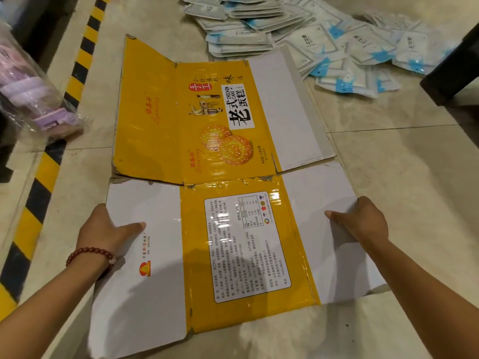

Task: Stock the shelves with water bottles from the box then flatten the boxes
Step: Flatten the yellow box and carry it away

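Flattened box (243, 193): light, stiff, glossy. Left hand (103, 229) and right hand (363, 221) grip opposite side flaps, thumbs on top.

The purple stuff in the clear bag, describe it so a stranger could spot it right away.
Follow the yellow-and-black striped floor line along the left of the flattened yellow box. The clear plastic bag lies across it at the left edge. Nothing else nearby is purple; the pile of pouches is white and blue.
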`<state>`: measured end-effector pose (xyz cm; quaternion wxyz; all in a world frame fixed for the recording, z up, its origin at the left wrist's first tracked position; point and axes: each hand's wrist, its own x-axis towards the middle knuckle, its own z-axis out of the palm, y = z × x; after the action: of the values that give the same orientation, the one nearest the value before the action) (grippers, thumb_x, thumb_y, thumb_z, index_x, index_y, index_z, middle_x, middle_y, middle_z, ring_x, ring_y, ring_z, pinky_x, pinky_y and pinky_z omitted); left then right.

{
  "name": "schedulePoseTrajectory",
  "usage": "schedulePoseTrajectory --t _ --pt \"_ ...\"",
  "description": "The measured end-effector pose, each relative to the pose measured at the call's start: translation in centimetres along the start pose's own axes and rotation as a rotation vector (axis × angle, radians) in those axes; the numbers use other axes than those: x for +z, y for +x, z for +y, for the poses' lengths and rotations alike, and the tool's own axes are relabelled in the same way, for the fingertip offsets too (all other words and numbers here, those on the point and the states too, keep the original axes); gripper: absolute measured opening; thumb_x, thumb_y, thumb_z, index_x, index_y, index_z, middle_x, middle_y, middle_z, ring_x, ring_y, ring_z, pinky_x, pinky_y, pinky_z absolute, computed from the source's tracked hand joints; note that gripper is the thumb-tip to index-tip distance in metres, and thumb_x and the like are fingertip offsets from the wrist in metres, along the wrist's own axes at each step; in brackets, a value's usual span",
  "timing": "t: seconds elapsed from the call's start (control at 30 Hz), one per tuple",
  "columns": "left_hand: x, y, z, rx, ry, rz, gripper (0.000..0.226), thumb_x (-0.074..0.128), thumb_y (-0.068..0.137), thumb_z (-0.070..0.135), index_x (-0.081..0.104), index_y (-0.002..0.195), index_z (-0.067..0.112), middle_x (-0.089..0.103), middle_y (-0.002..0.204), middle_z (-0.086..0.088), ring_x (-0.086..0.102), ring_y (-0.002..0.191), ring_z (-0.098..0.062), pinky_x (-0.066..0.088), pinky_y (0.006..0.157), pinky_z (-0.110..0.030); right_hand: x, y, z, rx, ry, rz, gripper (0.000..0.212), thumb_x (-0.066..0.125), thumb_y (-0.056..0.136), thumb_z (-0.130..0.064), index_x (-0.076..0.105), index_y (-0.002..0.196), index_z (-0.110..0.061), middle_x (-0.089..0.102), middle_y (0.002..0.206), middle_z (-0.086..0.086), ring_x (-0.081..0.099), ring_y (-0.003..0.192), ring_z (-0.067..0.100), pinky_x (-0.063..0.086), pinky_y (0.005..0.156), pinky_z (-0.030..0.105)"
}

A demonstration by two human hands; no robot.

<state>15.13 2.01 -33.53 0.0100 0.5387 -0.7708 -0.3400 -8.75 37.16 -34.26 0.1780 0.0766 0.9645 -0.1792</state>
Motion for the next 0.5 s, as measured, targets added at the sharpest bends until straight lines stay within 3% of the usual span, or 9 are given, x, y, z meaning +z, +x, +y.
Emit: schedulePoseTrajectory --t 0.27,0.4,0.5 --pt "-0.1 -0.8 1.0 0.032 -0.031 0.020 0.042 0.074 0.079 0.015 0.058 0.113 -0.002 0.062 0.113 -0.025 0.056 0.097 -0.041 0.043 0.078 -0.043 -0.6 -1.1 -0.5 -0.033 0.005 0.096 0.048 0.070 0.081 -0.042 0.056 0.109 -0.006 0.063 0.107 0.013 0.058 0.094 0.032 0.040 0.068 0.032" --pt "-0.1 -0.7 1.1 0.031 -0.055 0.043 0.037 0.073 0.080 0.014 0.058 0.109 -0.002 0.062 0.107 -0.023 0.056 0.093 -0.038 0.044 0.081 -0.045 -0.8 -2.1 -1.3 -0.045 -0.017 0.149 0.035 0.066 0.086 -0.039 0.050 0.095 -0.009 0.060 0.097 0.011 0.048 0.077 0.024 0.035 0.061 0.031" --pt "0.0 -1.1 1.6 0.084 -0.011 0.071 0.031 0.074 0.079 0.019 0.056 0.098 0.002 0.062 0.107 -0.025 0.054 0.088 -0.036 0.042 0.075 -0.041 -1.0 -3.4 -2.1 -0.066 -0.027 0.194 0.033 0.064 0.088 -0.037 0.050 0.097 -0.009 0.060 0.095 0.011 0.045 0.075 0.023 0.032 0.061 0.031"
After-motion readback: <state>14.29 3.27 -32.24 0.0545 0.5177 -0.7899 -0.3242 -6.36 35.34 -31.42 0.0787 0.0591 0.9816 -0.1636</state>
